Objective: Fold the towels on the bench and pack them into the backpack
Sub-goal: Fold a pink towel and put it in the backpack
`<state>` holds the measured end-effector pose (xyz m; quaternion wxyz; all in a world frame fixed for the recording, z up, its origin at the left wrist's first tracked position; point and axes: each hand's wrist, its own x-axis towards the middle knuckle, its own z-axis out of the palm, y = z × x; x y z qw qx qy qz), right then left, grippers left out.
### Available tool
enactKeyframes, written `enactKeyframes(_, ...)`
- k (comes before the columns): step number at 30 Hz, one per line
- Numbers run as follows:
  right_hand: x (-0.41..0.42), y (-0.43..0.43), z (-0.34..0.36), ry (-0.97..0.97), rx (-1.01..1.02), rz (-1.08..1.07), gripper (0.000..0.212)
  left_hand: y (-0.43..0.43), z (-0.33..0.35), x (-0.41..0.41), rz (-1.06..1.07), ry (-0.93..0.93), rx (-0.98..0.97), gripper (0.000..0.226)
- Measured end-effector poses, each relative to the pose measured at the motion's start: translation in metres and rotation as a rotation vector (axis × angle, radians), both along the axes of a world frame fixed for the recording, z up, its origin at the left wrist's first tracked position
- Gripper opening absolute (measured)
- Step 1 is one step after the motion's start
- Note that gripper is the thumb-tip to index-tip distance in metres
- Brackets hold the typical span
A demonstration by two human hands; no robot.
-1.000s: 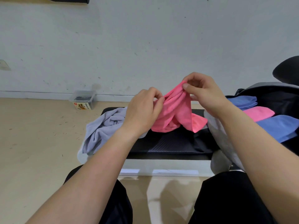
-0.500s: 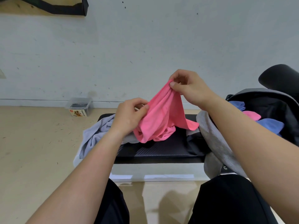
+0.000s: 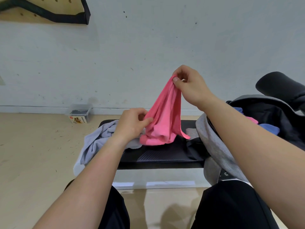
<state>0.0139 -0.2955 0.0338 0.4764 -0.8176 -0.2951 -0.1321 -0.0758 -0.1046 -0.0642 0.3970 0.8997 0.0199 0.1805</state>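
A pink towel [image 3: 165, 116] hangs bunched above the black bench [image 3: 161, 157], its lower end resting on the bench top. My right hand [image 3: 189, 85] pinches its top corner high up. My left hand [image 3: 132, 124] pinches the towel's left edge lower down. A light grey towel [image 3: 95, 141] lies crumpled on the bench's left end, partly hanging off. The open grey and black backpack [image 3: 264, 116] stands at the right, with folded blue and pink towels [image 3: 267, 127] inside.
A darker grey cloth [image 3: 214, 146] drapes over the bench's right end beside the backpack. A small clear plastic box [image 3: 80, 114] sits on the wooden floor by the white wall. My black-clad knees fill the foreground.
My right hand has lifted the pink towel's corner higher, stretching the towel out. My left hand has slid down and left along its edge.
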Motion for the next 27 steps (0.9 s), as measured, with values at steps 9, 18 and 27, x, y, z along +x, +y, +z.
enactKeyframes(9, 0.024, -0.029, -0.017, 0.049, -0.056, -0.258, 0.01, 0.033, -0.002, 0.006, 0.217, 0.03, -0.116, 0.02)
enactKeyframes(18, 0.038, -0.053, -0.058, 0.178, -0.061, -0.488, 0.016, 0.039, -0.007, -0.001, 0.191, 0.161, -0.312, 0.017)
enactKeyframes(27, 0.038, -0.05, -0.078, 0.228, -0.118, -0.484, 0.017, 0.028, -0.011, -0.003, 0.197, 0.173, -0.266, 0.024)
